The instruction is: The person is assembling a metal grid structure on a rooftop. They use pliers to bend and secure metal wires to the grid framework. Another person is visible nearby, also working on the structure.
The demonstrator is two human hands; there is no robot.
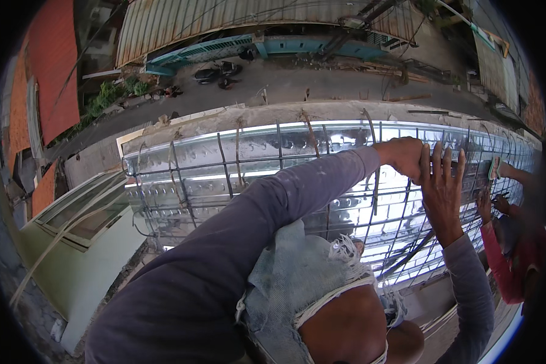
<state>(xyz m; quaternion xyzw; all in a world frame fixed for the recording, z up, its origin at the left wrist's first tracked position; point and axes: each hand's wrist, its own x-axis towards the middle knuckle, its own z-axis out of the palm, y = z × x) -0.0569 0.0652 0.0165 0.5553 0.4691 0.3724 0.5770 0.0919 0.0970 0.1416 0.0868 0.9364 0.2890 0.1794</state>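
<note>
A grid of thin steel reinforcing bars (227, 162) lies over shiny ribbed metal decking (200, 182). My left arm, in a grey sleeve, reaches across it. At its far side my left hand (400, 158) is closed, knuckles up; what its fingers grip is hidden. Just right of it, my right hand (441, 197) lies with fingers stretched out over the bars, their tips beside the left hand. Nothing shows in its grasp. Between my arms is my bent knee (343, 327), bare through torn, frayed jeans (291, 267).
At the right, another person in a red sleeve (497, 261) has hands at the same grid. A concrete ledge (333, 111) with upright bent rods borders the far side. Beyond it, far below, runs a street (273, 85) with a parked motorcycle (215, 73). A window frame (82, 212) stands left.
</note>
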